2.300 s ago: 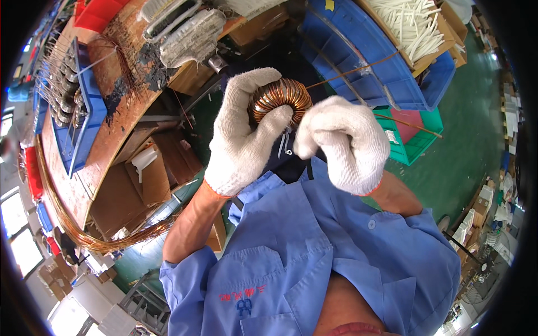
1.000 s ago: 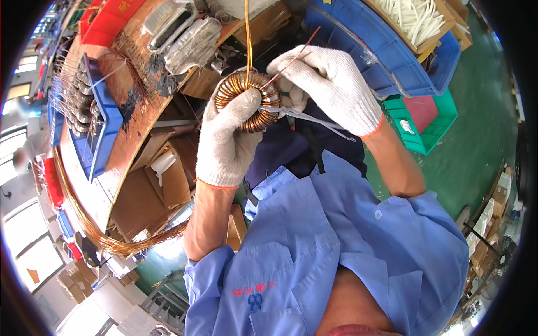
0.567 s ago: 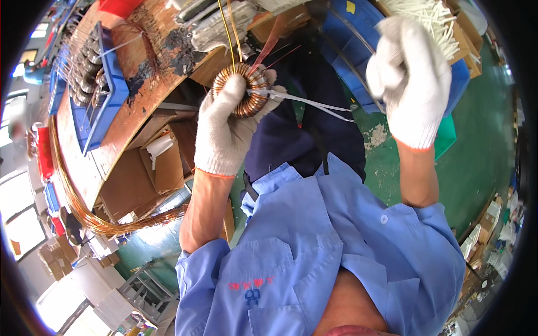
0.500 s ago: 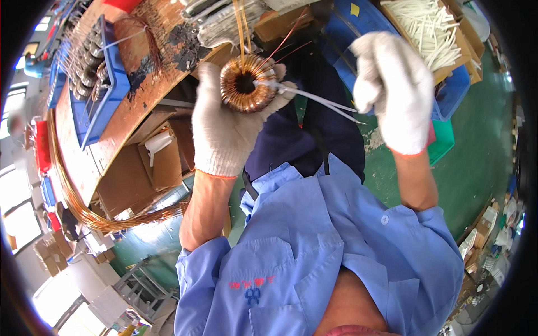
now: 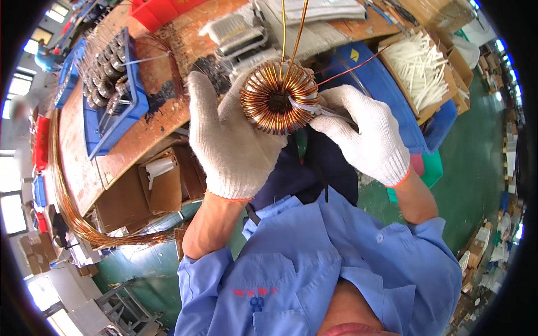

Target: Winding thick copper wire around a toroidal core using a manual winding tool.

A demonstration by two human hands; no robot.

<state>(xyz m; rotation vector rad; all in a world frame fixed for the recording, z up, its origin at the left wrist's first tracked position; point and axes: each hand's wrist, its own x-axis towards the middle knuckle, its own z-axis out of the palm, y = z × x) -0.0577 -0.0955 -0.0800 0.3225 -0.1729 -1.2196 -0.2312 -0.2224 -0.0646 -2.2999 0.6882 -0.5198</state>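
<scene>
A ring-shaped copper-wound coil (image 5: 259,112) is held upright in front of me, its dark centre hole facing up at me. My left hand (image 5: 232,145), in a white knit glove, supports it from the left and below, with the thumb sticking out apart from it. Two thick copper wire ends rise from its top, and thin reddish wires run off to the right. White strips (image 5: 304,106) come out of the hole toward the right. My gloved right hand (image 5: 367,134) pinches them close against the coil's right side; their ends are mostly hidden by the fingers.
On the worn wooden bench (image 5: 174,42), a blue tray (image 5: 138,101) of finished coils stands at left, near a red bin (image 5: 154,17). A cardboard box (image 5: 428,115) of white strips sits at right over a blue crate (image 5: 406,137). Copper wire (image 5: 67,207) hangs along the bench edge.
My right hand has come left and down from above the crate and closed on the white strips. My left hand has moved slightly right with the coil, which looks nearer and larger.
</scene>
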